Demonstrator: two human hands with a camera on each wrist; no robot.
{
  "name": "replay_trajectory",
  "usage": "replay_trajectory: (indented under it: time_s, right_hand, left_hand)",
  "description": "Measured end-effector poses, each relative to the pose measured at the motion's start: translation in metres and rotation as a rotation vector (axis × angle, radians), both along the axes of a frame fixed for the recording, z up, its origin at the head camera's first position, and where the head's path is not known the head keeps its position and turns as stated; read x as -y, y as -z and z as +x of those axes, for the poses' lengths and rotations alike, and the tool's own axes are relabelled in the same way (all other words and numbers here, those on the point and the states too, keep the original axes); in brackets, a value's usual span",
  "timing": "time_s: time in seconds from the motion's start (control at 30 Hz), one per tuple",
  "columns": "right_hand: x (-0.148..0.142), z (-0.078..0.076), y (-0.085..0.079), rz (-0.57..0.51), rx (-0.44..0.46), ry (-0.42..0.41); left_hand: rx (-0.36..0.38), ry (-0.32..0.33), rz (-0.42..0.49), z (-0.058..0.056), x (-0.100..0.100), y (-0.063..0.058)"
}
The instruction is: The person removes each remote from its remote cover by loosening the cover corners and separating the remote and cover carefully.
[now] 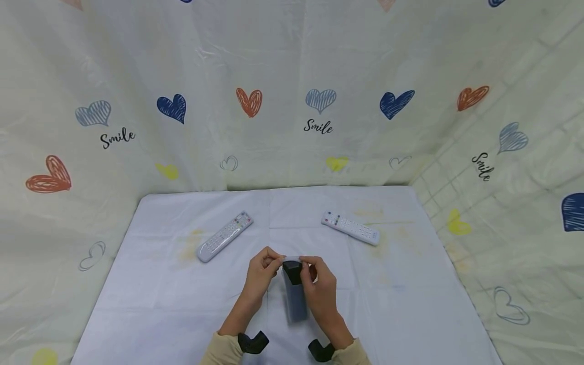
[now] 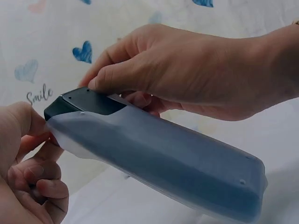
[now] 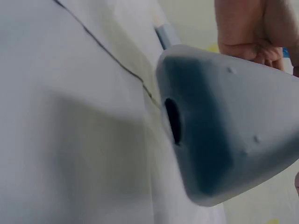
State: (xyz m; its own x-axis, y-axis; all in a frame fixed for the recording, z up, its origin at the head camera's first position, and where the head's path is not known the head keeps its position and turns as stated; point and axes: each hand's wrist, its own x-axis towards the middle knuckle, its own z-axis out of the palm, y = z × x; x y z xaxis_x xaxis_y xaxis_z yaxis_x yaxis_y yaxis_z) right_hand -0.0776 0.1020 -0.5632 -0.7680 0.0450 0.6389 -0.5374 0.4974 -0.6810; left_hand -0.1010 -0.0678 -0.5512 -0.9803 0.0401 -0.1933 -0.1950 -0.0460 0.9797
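Between the two hands is a dark remote control [image 1: 292,274] in a translucent cover [image 1: 297,304]. The remote's black end sticks out uncovered at the far side. My left hand [image 1: 262,276] pinches the cover's rim at the left corner of that end; its other fingers are curled in the left wrist view. From the opposite side my right hand [image 2: 187,70] grips the same end, with the thumb on the black surface [image 2: 88,101]. In the right wrist view the cover's near end shows an oval hole [image 3: 174,122]. Some right fingertips are hidden behind the remote.
Two pale remotes lie farther back on the white-covered table [image 1: 159,304]: one on the left [image 1: 224,236], one on the right [image 1: 350,228]. A curtain with printed hearts [image 1: 274,50] hangs behind the table's back edge and along its sides.
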Motion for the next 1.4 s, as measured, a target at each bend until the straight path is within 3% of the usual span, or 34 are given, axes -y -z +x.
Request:
replay_trajectory:
  time_s: [0.13, 0.33, 0.57, 0.87, 1.1, 1.4]
  right_hand:
    - [-0.002, -0.001, -0.002, -0.058, 0.046, 0.001]
    - [-0.004, 0.000, -0.006, -0.212, 0.217, 0.006]
    - [-0.003, 0.002, -0.010, -0.339, 0.348, 0.001]
    - [-0.002, 0.004, -0.008, -0.398, 0.466, -0.017]
    - [-0.006, 0.007, -0.006, -0.404, 0.474, -0.096]
    - [-0.015, 0.000, -0.008, -0.441, 0.611, -0.152]
  left_hand:
    - [-0.008, 0.025, 0.020, 0.000, -0.001, 0.002]
    - [-0.040, 0.075, 0.057, 0.001, -0.003, 0.003]
    - [-0.038, 0.076, 0.035, 0.005, -0.006, 0.003]
    - [-0.009, 0.115, -0.024, 0.007, -0.007, 0.007]
    - [-0.007, 0.065, -0.067, 0.003, -0.007, 0.006]
    - [-0.018, 0.052, -0.100, 0.005, -0.008, 0.004]
